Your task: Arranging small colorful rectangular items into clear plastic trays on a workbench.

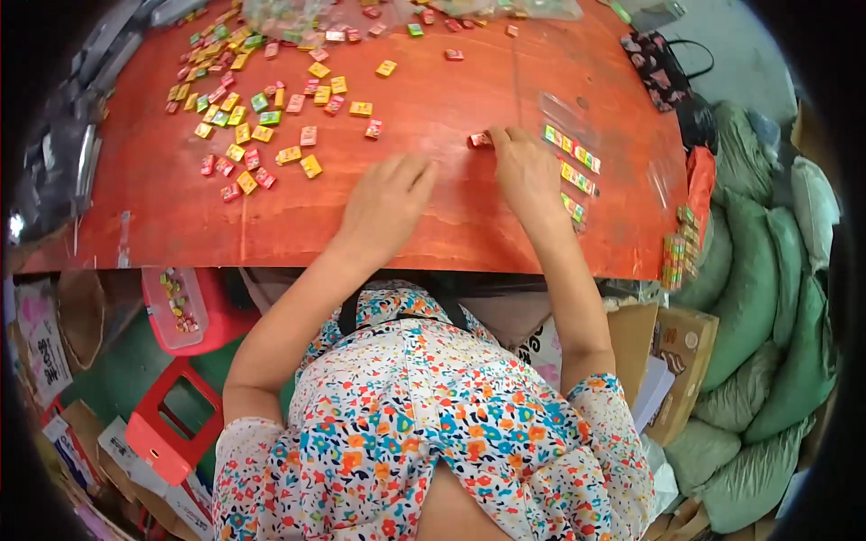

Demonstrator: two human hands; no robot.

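Note:
My right hand [528, 176] is at the right middle of the red table, its fingertips closed on a small red box [478, 141] that lies at the tabletop. Left of it, my left hand [388, 203] hovers over or rests on the table with its fingers curled together; whatever they may hold is hidden. Just beyond my right hand are short rows of small coloured boxes: a far row [572, 149], a middle row [577, 178] and a near row [572, 207] partly covered by my wrist. A clear plastic sleeve or tray [564, 113] lies above them.
Many loose small boxes [239, 114] in yellow, red and green spread over the table's left side. Clear plastic bags [289, 18] lie at the far edge. Stacked box packs [674, 261] sit by the right corner. Below left are a clear tub [179, 311] and red stool [180, 419]; green sacks [753, 270] stand right.

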